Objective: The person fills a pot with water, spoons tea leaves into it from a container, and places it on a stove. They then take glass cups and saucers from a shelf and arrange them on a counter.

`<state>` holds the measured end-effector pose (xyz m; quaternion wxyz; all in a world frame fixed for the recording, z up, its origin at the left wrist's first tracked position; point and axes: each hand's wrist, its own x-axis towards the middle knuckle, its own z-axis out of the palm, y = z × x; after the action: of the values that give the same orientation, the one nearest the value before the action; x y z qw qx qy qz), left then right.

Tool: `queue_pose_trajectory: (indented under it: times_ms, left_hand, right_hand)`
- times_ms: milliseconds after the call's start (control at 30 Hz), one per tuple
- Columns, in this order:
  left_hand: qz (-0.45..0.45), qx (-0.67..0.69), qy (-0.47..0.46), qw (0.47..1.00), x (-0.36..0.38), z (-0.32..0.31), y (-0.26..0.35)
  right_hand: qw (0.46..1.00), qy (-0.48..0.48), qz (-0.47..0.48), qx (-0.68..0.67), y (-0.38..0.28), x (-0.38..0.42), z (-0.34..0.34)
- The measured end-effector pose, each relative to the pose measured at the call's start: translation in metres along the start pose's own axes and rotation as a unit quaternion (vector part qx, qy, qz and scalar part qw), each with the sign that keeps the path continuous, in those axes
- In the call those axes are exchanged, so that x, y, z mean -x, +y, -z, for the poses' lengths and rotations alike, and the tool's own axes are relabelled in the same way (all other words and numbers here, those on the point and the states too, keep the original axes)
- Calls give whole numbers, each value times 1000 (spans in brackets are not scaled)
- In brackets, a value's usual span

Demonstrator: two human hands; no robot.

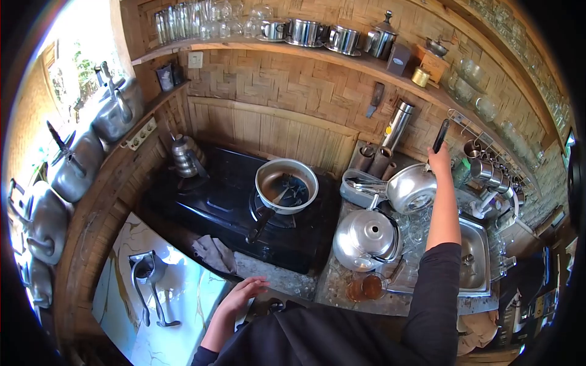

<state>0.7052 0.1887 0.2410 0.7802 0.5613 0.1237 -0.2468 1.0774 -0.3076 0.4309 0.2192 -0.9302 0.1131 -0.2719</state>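
Note:
My right hand (439,160) is wrapped round the black handle of a shiny metal saucepan (410,188), which is tilted beside the sink. Close below it stands a large metal kettle (364,240) with a lid and spout. My left hand (244,293) hangs near the front edge of the counter, fingers stretched out and touching nothing that I can see. A second saucepan (287,207), with dark contents and a utensil inside, sits on the black stove (213,204). A grey cloth (215,254) lies at the stove's front edge.
A metal sink (475,256) and several glasses are at the right. Near the counter's front stands a glass mug with brown liquid (371,287). A metal hand press (149,274) lies on the marbled surface at left. Several kettles (76,165) line the window ledge.

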Motion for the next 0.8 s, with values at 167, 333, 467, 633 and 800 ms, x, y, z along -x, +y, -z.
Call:
queue_pose_trajectory:
  times_ms: [167,333,467,633,800]
  left_hand:
    - [15,-23,-46,999,-27,1,1]
    - [11,-39,-99,994,-45,-7,5]
    - [16,-47,-112,992,-54,-5,-2]
    - [26,-28,-130,991,-45,-8,4]
    - [24,-48,-143,988,-47,-8,4]
  right_hand:
    - [1000,2,13,1,-12,14,19]
    - [1000,7,-1,-15,-11,17,31]
    - [996,4,-12,-90,-1,13,36]
    - [972,8,-27,-234,-37,40,82]
    - [927,-61,58,-365,-48,83,153]
